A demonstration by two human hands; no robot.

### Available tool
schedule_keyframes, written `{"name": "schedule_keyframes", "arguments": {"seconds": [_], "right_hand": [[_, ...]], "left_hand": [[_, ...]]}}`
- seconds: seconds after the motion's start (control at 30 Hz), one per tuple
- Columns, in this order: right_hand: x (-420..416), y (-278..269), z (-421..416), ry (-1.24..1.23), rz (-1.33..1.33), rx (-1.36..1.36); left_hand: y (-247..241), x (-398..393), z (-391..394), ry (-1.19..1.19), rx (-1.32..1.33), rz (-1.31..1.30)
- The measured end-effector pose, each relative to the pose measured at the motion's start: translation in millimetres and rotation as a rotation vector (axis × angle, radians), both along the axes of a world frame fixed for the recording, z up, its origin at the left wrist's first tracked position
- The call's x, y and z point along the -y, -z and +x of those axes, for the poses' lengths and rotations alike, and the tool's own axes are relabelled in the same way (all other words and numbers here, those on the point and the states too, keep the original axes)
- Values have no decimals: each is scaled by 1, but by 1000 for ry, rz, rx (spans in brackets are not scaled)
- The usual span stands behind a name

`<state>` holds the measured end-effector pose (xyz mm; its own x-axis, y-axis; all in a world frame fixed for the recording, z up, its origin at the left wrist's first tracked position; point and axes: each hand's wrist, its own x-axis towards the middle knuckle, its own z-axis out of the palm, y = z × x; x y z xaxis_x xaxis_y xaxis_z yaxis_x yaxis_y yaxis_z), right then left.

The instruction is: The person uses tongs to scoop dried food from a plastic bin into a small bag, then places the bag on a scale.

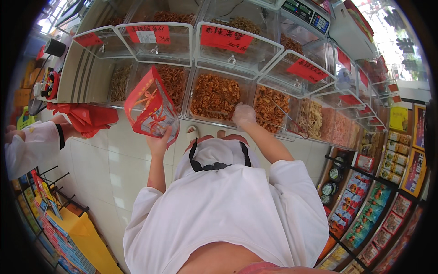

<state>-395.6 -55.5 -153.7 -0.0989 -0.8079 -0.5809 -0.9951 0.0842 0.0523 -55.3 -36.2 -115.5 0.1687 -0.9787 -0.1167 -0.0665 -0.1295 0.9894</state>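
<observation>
My left hand (160,141) grips the lower edge of a red stand-up pouch (145,99) with a printed bow and a see-through panel. The pouch is tilted in front of the clear bins. My right hand (244,115), in a thin clear plastic glove, is at the front right corner of a bin of reddish-brown dried snack pieces (215,94). Its fingertips are hard to make out against the bin, and I cannot tell whether they hold a piece. Just right of that hand lies a neighbouring bin of similar snack (268,114).
Clear lids (239,51) with red handwritten signs are above the bins. A digital scale (304,15) stands at the back right. Packaged goods fill shelves (362,202) on the right. At left, another person's arm (66,132) is beside red plastic bags (90,118). A yellow display box (80,236) stands lower left.
</observation>
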Motion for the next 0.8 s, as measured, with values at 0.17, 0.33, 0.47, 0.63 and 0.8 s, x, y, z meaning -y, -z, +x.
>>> {"name": "schedule_keyframes", "arguments": {"seconds": [0.17,0.33,0.47,0.63,0.8], "right_hand": [[4,-49,-7,-197,13,-50],[-6,-22,-33,-136,-43,-14],[-6,-18,-32,-86,27,-44],[-16,-28,-34,-112,-150,-41],[-5,-12,-40,-153,-225,-129]], "left_hand": [[1,-3,-1,-35,15,-82],[7,-10,-1,-65,118,-124],[4,-12,-2,-45,136,-88],[18,-13,3,31,138,-42],[16,-12,-1,62,146,-72]]}}
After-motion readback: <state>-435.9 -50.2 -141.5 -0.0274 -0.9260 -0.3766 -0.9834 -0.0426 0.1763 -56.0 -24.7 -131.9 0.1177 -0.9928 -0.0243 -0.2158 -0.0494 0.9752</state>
